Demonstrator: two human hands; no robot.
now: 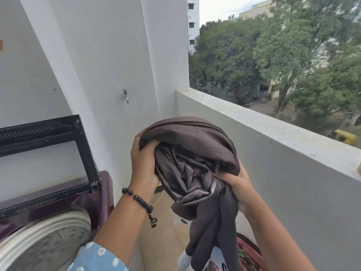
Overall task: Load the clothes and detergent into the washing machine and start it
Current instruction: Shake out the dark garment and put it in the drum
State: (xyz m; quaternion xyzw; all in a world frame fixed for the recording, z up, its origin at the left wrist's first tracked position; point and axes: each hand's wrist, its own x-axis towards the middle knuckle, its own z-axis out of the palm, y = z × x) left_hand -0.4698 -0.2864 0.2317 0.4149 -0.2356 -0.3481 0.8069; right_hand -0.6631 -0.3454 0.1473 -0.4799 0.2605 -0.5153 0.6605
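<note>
While both hands bunch it up at chest height, the dark brown garment (187, 165) sits between the left hand (143, 163), fingers curled over its upper edge, and the right hand (237, 184), fingers closed on its lower folds. A loose leg trails below the right fingers toward more clothes (214, 259). Left of the left fingers waits the open washing machine (48, 237); my guess is the trailing end could catch on its rim, or drag outside the drum.
</note>
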